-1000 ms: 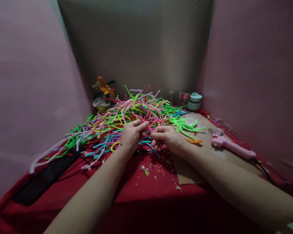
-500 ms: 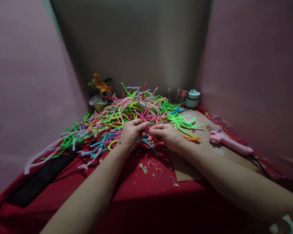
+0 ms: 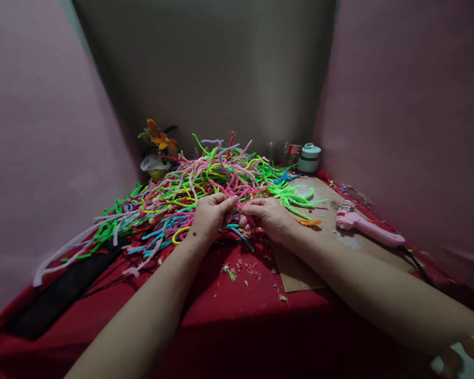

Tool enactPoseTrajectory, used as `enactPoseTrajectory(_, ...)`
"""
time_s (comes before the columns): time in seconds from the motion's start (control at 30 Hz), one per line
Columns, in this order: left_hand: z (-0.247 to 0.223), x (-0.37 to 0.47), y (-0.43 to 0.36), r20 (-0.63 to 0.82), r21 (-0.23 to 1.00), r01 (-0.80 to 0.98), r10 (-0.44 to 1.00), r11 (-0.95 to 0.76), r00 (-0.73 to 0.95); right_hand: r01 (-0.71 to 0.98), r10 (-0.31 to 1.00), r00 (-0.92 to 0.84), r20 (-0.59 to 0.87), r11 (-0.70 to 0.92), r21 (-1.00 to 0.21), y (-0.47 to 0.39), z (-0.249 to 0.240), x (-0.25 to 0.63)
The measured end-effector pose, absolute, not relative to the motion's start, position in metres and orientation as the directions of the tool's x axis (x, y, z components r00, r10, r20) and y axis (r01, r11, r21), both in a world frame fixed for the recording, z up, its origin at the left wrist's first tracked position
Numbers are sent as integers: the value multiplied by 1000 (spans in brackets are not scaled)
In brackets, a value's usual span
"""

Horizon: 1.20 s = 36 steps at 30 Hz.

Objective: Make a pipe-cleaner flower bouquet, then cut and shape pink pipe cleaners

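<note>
My left hand (image 3: pixel 213 213) and my right hand (image 3: pixel 266 216) meet over the front of a big heap of coloured pipe cleaners (image 3: pixel 205 179). Between them is a pink pipe cleaner (image 3: pixel 240 204), pinched by the thumb and fingers of both hands. Its lower part is mostly hidden by the fingers. More pink stems lie right behind the fingertips, so where the held one ends I cannot tell. Close beyond my right hand lies a bunch of bright green pipe cleaners (image 3: pixel 294 199), with an orange piece (image 3: pixel 308 222) just in front of it.
A pink glue gun (image 3: pixel 369 229) with a black cord lies on a cardboard sheet (image 3: pixel 300 276) at right. Behind stand a pale green-lidded jar (image 3: pixel 308 158) and a pot with orange flowers (image 3: pixel 156 168). A black flat strip (image 3: pixel 63 295) and fuzzy scraps (image 3: pixel 231 275) lie on the red cloth (image 3: pixel 221 310).
Both hands keep their pinch on the pink pipe cleaner, with only slight finger movement. The whole view has shifted a little, so things appear slightly further left.
</note>
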<state>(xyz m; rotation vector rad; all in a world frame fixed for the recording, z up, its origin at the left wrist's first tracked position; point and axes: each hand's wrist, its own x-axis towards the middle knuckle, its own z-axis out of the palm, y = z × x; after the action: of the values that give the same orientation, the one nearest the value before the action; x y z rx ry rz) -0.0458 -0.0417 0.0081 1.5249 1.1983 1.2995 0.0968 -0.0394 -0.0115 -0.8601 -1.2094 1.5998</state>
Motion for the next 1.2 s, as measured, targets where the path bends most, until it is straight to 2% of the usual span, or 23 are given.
enactPoseTrajectory(0.17, 10, -46, -42, 379, 894, 222, 922, -388, 86, -281, 940, -341, 6, -96, -955, -35, -13, 99)
enactPoseTrajectory(0.3, 11, -52, -36, 557, 732, 332, 803, -595, 211, -301, 916, -394, 73, -54, -952, -31, -16, 100)
enactPoseTrajectory(0.47, 9, -61, -28, 644, 559, 431, 698, -709, 313, -306, 897, -427, 115, -23, -952, -31, -17, 101)
enactPoseTrajectory(0.53, 9, -64, -27, 688, 436, 493, 632, -753, 357, -296, 901, -420, 108, -24, -955, -32, -17, 101)
enactPoseTrajectory(0.67, 15, -68, -29, 739, 70, 623, 460, -779, 492, -255, 882, -464, 87, -39, -966, -34, -15, 103)
enactPoseTrajectory(0.77, 21, -69, -35, 646, -134, 633, 417, -762, 639, -182, 858, -506, 92, -2, -983, -35, -11, 105)
enactPoseTrajectory(0.83, 24, -67, -40, 560, -164, 612, 438, -774, 703, -97, 852, -515, 89, 45, -994, -35, -8, 106)
enactPoseTrajectory(0.9, 25, -63, -45, 520, -88, 628, 503, -773, 691, 37, 863, -498, 88, 122, -992, -35, -6, 105)
enactPoseTrajectory(0.93, 26, -61, -47, 512, -10, 659, 562, -752, 650, 130, 874, -474, 107, 190, -973, -36, -5, 104)
enactPoseTrajectory(1.0, 26, -58, -50, 455, 241, 727, 736, -644, 501, 349, 888, -411, 207, 363, -864, -40, -5, 101)
enactPoseTrajectory(1.07, 27, -55, -51, 268, 577, 701, 908, -418, 321, 547, 859, -352, 371, 511, -663, -46, -6, 99)
enactPoseTrajectory(1.13, 28, -55, -50, 27, 845, 514, 973, -145, 229, 677, 783, -320, 534, 583, -449, -53, -9, 97)
enactPoseTrajectory(1.2, 28, -56, -47, -139, 964, 256, 956, 71, 259, 741, 679, -327, 657, 616, -267, -58, -12, 96)
